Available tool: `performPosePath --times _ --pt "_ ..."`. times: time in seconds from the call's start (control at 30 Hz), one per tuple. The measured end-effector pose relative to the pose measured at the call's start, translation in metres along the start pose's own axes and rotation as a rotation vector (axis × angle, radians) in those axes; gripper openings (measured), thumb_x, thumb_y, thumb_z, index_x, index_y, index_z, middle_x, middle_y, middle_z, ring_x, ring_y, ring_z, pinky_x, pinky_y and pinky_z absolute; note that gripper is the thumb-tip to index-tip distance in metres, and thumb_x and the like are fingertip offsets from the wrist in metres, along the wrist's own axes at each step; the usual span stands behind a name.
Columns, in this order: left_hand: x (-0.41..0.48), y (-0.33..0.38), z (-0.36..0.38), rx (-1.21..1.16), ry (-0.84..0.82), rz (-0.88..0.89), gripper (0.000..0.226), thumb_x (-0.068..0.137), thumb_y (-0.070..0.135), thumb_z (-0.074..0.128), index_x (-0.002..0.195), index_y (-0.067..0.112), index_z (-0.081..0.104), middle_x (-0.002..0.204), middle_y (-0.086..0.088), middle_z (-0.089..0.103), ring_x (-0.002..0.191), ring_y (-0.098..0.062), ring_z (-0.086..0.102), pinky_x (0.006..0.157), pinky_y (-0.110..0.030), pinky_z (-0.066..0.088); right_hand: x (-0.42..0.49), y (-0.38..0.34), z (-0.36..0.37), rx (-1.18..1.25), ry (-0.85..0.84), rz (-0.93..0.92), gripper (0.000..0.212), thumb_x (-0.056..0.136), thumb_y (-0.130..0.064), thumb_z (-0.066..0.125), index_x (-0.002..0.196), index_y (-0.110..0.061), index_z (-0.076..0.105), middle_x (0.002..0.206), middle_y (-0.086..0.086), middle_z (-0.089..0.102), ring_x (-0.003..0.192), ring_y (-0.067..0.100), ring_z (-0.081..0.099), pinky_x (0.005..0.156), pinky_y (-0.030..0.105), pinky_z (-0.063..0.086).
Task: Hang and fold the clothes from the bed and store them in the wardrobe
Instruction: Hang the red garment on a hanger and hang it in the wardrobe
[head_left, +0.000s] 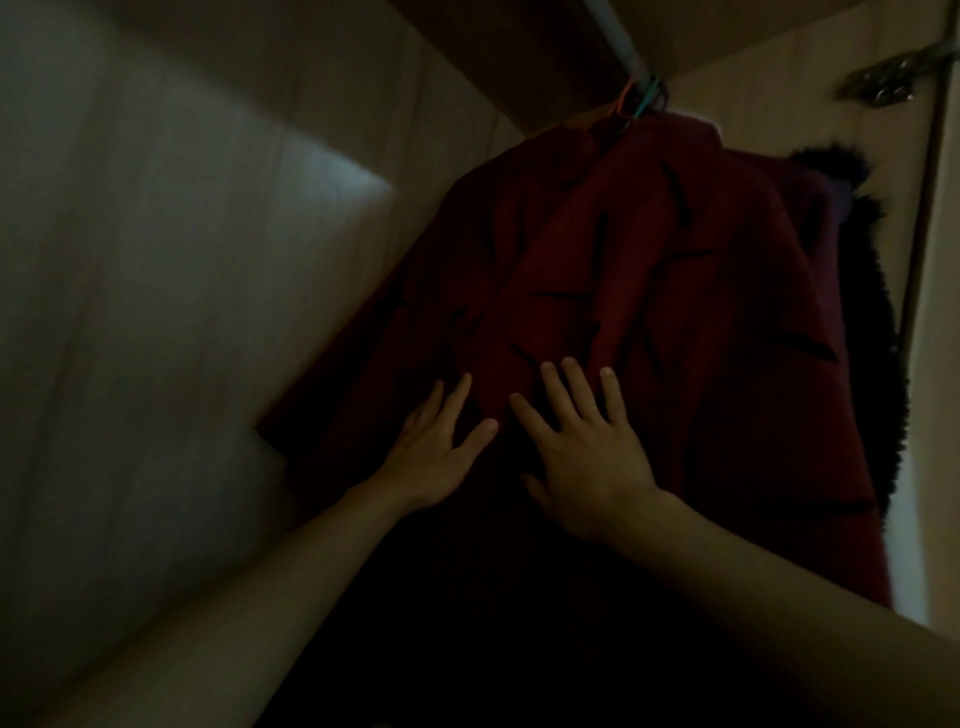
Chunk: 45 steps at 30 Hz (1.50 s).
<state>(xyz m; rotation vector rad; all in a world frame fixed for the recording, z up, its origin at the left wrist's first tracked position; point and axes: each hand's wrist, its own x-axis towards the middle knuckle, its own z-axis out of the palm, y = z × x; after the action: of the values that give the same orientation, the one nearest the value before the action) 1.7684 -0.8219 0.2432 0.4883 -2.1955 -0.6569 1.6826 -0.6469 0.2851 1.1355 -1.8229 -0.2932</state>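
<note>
We are reaching into the wardrobe in poor light, and we place everything from the rail (610, 31) that crosses the top of the view. Straight under the rail hangs the dark red garment (649, 270), held there by the hanger hooks (636, 101), one orange and one teal, which sit crowded together. Well below the rail, our left hand (436, 457) lies flat on the lower front of the cloth with its fingers straight and spread, holding nothing. Our right hand (587, 467) rests just beside it, also flat, with splayed fingers and the palm against the fabric, gripping nothing. Further along the rail to the right, behind the red cloth, hangs a black fuzzy garment (878, 312); we cannot tell whether the two touch. The pale side panel (156, 260) stands to the left of the rail. We judge that this piece is already hung and that we are smoothing it or nudging it into place. The risk lies in how we press. A hard sideways shove could tilt the hanger and let a shoulder slide off. It could also drag one hook into the other so they tangle on the rail. The cloth already shows dark folds, and pressing flat over them may set creases rather than clear them. The hem far below the rail is lost in shadow, so we could leave it bunched without noticing.
</note>
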Motion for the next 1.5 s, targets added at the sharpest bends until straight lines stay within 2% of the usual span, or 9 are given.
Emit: performPosePath --times 0.13,0.33,0.5,0.6,0.8,0.97,1.1,1.3,1.5 --pt "-0.032 -0.006 -0.005 0.049 -0.017 0.013 0.076 0.086 0.081 0.028 0.15 0.056 -0.004 0.166 0.012 -0.008 0.153 -0.021 -0.003 0.121 -0.051 0.01 -0.01 -0.006 -0.01 0.052 0.027 0.0 0.082 0.096 -0.06 0.036 0.157 -0.025 -0.008 0.161 0.017 -0.022 0.147 0.036 -0.024 0.118 0.058 -0.014" --pt "-0.078 0.007 -0.021 0.316 -0.051 0.057 0.076 0.088 0.079 0.026 0.151 0.054 -0.006 0.165 0.014 -0.01 0.152 -0.014 -0.006 0.121 -0.043 0.008 -0.039 -0.011 -0.017 0.176 0.071 -0.011 0.082 0.097 -0.06 0.036 0.156 -0.025 -0.008 0.162 0.016 -0.021 0.148 0.036 -0.023 0.118 0.056 -0.013" --pt "-0.128 0.045 -0.024 0.541 -0.053 0.043 0.075 0.09 0.078 0.023 0.153 0.051 -0.007 0.166 0.011 -0.01 0.152 -0.014 -0.006 0.122 -0.052 0.011 -0.085 -0.017 -0.012 0.315 0.105 -0.06 0.082 0.096 -0.06 0.038 0.157 -0.025 -0.005 0.163 0.017 -0.017 0.149 0.036 -0.019 0.12 0.055 -0.01" --pt "-0.159 0.066 -0.02 0.633 -0.046 0.009 0.075 0.09 0.078 0.021 0.154 0.048 -0.005 0.166 0.009 -0.004 0.152 -0.015 -0.002 0.122 -0.05 0.013 -0.116 -0.015 -0.011 0.413 0.137 -0.095 0.081 0.096 -0.058 0.039 0.157 -0.024 -0.003 0.163 0.018 -0.013 0.15 0.036 -0.015 0.121 0.051 -0.008" --pt "-0.24 0.109 -0.004 0.641 -0.011 -0.111 0.079 0.089 0.079 0.021 0.156 0.043 0.001 0.166 0.006 0.004 0.152 -0.018 0.003 0.123 -0.045 0.012 -0.173 0.006 -0.005 0.683 0.228 -0.131 0.08 0.094 -0.051 0.051 0.157 -0.02 0.014 0.163 0.021 0.004 0.152 0.034 -0.001 0.122 0.048 -0.002" --pt "-0.301 0.138 0.002 0.702 -0.056 -0.185 0.091 0.079 0.087 0.01 0.156 0.039 0.0 0.166 0.004 0.005 0.151 -0.018 0.009 0.122 -0.046 0.017 -0.222 0.013 -0.008 0.836 0.2 -0.177 0.078 0.095 -0.049 0.053 0.157 -0.02 0.014 0.164 0.018 0.002 0.152 0.033 -0.005 0.123 0.047 -0.002" --pt "-0.334 0.166 0.004 0.723 -0.061 -0.206 0.09 0.08 0.086 0.011 0.156 0.039 0.002 0.166 0.005 0.006 0.151 -0.018 0.01 0.122 -0.045 0.016 -0.259 0.026 -0.022 0.875 0.193 -0.179 0.078 0.095 -0.048 0.053 0.157 -0.021 0.014 0.164 0.017 0.001 0.152 0.032 -0.004 0.121 0.046 -0.003" --pt "-0.379 0.2 0.017 0.682 -0.074 -0.128 0.086 0.084 0.08 0.022 0.157 0.038 0.007 0.165 0.003 0.011 0.15 -0.02 0.012 0.122 -0.044 0.018 -0.319 0.045 -0.038 0.861 0.138 -0.158 0.078 0.094 -0.048 0.054 0.157 -0.02 0.015 0.164 0.017 0.005 0.151 0.034 0.0 0.121 0.047 0.001" --pt "-0.438 0.221 0.047 0.594 -0.13 -0.103 0.1 0.072 0.093 0.005 0.157 0.04 0.006 0.165 0.006 0.01 0.151 -0.019 0.01 0.121 -0.048 0.02 -0.389 0.059 -0.06 0.817 0.011 -0.107 0.078 0.095 -0.049 0.052 0.157 -0.022 0.011 0.164 0.015 0.002 0.151 0.033 -0.002 0.121 0.048 0.005"
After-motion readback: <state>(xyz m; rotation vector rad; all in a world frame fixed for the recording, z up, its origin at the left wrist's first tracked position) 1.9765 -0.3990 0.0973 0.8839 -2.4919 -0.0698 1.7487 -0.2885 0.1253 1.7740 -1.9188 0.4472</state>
